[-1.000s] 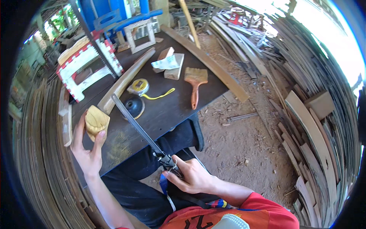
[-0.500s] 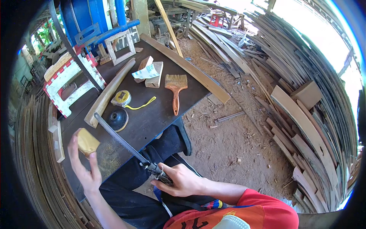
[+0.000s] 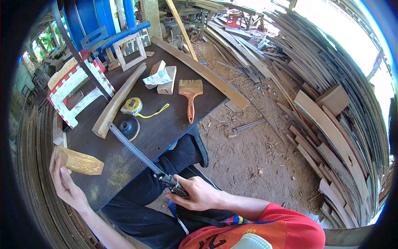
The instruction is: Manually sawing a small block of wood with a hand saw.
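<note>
At the table's left edge, my left hand (image 3: 67,182) has its fingers curled around the near-left end of a short, light wooden block (image 3: 83,161). The block lies lengthwise, low over or on the dark table; whether it rests fully there I cannot tell. My right hand (image 3: 197,193), above my lap, is closed around the dark handle of a long, slim, slightly curved grey metal tool (image 3: 139,154). Its far end reaches over the table, beside a black round pad (image 3: 129,128). Pale sawdust (image 3: 119,172) is scattered close to the block.
On the dark table (image 3: 159,128) lie a curved wooden piece (image 3: 118,101), a yellow tape measure (image 3: 132,106), a paintbrush (image 3: 190,95), and wooden blocks (image 3: 166,85). A white-and-red stool (image 3: 83,93) and toothed blade (image 3: 89,72) stand at left. Stacked planks (image 3: 327,79) line the right.
My left hand has moved left and down with the wooden block, which has turned from end-on to lengthwise. The grey tool has shifted slightly; my right hand keeps hold of it.
</note>
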Tool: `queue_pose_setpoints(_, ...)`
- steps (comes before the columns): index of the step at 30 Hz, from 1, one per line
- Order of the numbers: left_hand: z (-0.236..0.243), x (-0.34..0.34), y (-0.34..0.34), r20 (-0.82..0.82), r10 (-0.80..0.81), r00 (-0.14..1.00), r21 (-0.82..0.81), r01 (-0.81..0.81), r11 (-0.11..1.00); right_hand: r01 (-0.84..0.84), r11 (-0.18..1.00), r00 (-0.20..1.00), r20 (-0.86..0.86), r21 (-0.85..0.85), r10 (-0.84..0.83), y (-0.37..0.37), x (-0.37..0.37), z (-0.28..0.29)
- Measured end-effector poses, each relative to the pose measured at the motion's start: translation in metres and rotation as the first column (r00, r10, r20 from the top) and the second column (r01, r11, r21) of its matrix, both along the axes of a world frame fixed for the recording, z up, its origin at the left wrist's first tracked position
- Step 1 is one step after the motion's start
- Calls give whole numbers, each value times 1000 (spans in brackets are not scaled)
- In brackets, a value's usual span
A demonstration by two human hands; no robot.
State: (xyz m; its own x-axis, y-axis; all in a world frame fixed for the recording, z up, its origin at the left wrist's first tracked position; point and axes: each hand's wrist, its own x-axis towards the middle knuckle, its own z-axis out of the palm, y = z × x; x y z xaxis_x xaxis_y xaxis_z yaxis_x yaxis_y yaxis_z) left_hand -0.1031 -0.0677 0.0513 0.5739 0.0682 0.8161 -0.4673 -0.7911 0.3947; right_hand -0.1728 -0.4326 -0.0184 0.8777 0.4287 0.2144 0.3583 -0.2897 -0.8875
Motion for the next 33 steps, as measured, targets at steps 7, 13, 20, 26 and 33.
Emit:
queue_pose_setpoints(7,8,-4,-11,-78,7,997,85,-1,996,6,1000,1000,-9,-19,-6,-2,-1,1)
queue_pose_setpoints(13,12,-11,-5,-82,-37,996,73,43,996,14,1000,999,-29,7,-14,-3,-2,-2)
queue_pose_setpoints(20,20,-13,3,-74,-23,997,190,37,981,8,1000,1000,2,11,-8,-1,-3,-3)
queue_pose_setpoints(26,17,-19,-6,-101,-59,993,163,75,984,2,1000,1000,2,12,-2,0,-2,-4)
queue_pose_setpoints(33,21,-20,-14,-131,-28,991,167,50,985,3,1000,1000,13,15,-3,1,-2,1)
